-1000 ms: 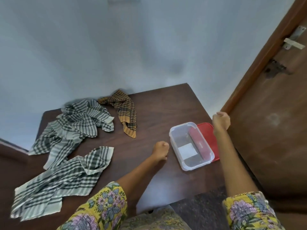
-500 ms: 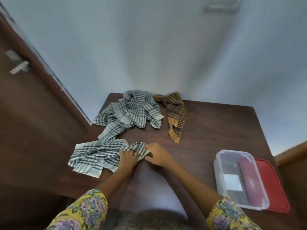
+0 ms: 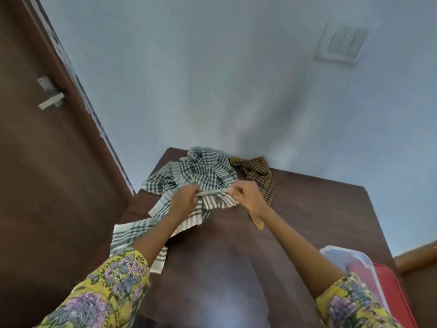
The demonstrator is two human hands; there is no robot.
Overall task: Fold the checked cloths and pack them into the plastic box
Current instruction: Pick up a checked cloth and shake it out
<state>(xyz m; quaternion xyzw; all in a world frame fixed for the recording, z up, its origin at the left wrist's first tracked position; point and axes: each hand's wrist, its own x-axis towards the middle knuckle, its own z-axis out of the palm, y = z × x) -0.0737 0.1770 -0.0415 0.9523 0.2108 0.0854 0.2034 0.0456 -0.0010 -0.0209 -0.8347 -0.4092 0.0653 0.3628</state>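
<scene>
A grey-and-white checked cloth [image 3: 139, 233] is lifted off the dark wooden table [image 3: 307, 209], its lower part trailing down to the left. My left hand [image 3: 184, 201] and my right hand [image 3: 246, 196] each pinch its top edge, a short stretch of hem taut between them. Behind the hands a second grey checked cloth [image 3: 201, 172] lies crumpled at the table's far edge. A brown-and-orange checked cloth [image 3: 262, 174] lies to its right, partly hidden by my right hand. The clear plastic box [image 3: 340, 255] sits at the lower right, mostly behind my right forearm.
A red lid [image 3: 392, 287] lies under or beside the box at the lower right. A brown wooden door [image 3: 47, 162] with a metal latch [image 3: 50, 97] stands close on the left. A pale blue wall rises behind the table.
The cloth lay on the table under both hands half a second ago; now both hands have raised its edge. The view has tilted upward, and the box has slid toward the lower right corner.
</scene>
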